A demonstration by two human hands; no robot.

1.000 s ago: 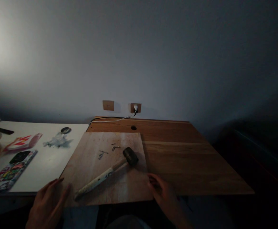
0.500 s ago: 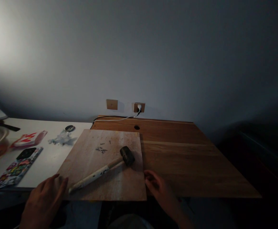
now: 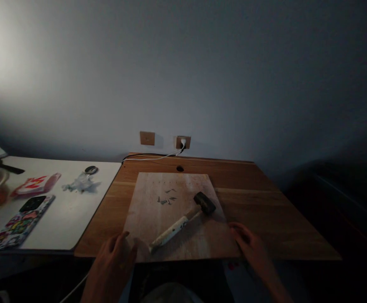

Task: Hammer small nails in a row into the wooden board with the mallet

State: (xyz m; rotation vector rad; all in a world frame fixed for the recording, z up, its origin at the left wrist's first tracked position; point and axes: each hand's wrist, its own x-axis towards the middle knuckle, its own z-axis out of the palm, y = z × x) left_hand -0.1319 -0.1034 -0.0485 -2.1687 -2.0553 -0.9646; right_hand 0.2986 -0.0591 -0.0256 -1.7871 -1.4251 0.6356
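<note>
A flat wooden board (image 3: 177,244) lies on the brown desk in front of me. My left hand (image 3: 114,256) grips its near left corner, the thumb on top. At the opposite edge my right hand (image 3: 248,242) has curled fingers against the board's side; the fingertips are partly hidden. Across the board rests a mallet with a black head (image 3: 204,203) and a pale, worn handle (image 3: 170,232) slanting down toward my left hand. Several small nails or screws (image 3: 167,200) are scattered behind the handle. A row of small dots runs along the board's far side.
The brown desk (image 3: 265,219) meets a white table (image 3: 66,214) on the left. On that table are a patterned phone-like item (image 3: 19,225), a red-and-white packet (image 3: 36,185), crumpled clear plastic (image 3: 83,183), a round roll (image 3: 91,169) and a bowl (image 3: 0,179). Cables (image 3: 151,158) run to a wall socket.
The board has slid right, off the white table's edge and fully onto the brown desk, carrying the mallet and small metal pieces. Both my hands moved right along with it.
</note>
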